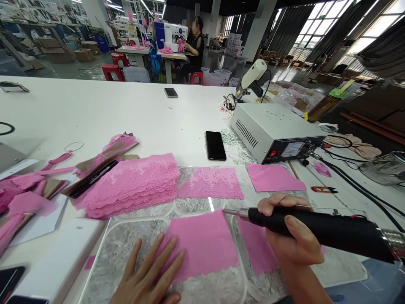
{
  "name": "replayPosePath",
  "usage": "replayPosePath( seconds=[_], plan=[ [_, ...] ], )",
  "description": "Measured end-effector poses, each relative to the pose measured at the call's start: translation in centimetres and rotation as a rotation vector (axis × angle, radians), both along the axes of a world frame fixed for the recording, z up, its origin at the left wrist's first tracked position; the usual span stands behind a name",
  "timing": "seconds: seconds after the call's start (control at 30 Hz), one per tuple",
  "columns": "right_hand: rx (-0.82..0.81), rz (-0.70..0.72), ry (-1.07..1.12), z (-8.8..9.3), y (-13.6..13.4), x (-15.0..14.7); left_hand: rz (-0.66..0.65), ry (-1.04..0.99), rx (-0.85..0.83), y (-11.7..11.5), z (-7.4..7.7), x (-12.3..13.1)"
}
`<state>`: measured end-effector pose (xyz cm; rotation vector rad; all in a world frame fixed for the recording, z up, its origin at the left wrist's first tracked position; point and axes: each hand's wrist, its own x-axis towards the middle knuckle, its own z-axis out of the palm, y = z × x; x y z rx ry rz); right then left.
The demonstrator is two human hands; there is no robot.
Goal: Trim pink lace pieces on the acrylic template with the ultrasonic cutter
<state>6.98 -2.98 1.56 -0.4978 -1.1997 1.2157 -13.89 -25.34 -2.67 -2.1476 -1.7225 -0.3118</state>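
My left hand (152,270) lies with fingers spread, its fingertips on the left edge of a flat pink fabric piece (202,245). In my right hand (294,232) is a black corded handpiece (319,230) with a slim metal tip. That tip points left, at the fabric piece's upper right corner; whether it touches cannot be told. Another pink piece (257,245) lies beside it, partly behind my right hand. Beyond them are a scalloped pink lace piece (211,183), a stack of pink lace (136,185) and a folded pink piece (274,177).
A grey marble-patterned mat (123,253) lies under the work. A grey power box (275,131) with cables stands at right, near orange-handled snips (324,189). A black phone (215,145) lies mid-table. Pink scraps (28,202) and a white box (60,257) are at left.
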Motion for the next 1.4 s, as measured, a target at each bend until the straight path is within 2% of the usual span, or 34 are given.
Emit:
replayPosePath(
  seconds=[0.5, 0.87, 1.07, 1.23, 1.4],
  plan=[
    [0.009, 0.031, -0.012, -0.2, 0.0, -0.2, 0.032, 0.015, -0.050, -0.3, 0.3, 0.4],
    [0.009, 0.198, 0.012, 0.0, -1.7, -2.3, 0.049, -0.136, -0.012, -0.3, 0.4, 0.6],
    [0.033, 0.203, 0.004, 0.0, -1.7, -2.5, 0.003, -0.027, -0.017, -0.3, 0.3, 0.3],
    [0.052, 0.204, 0.003, 0.1, -1.4, -2.8, -0.036, -0.015, 0.031, -0.1, -0.4, -0.3],
    [0.008, 0.180, 0.042, 0.5, -1.2, -1.1, -0.088, -0.029, 0.068, 0.2, -0.7, -0.8]
  ],
)
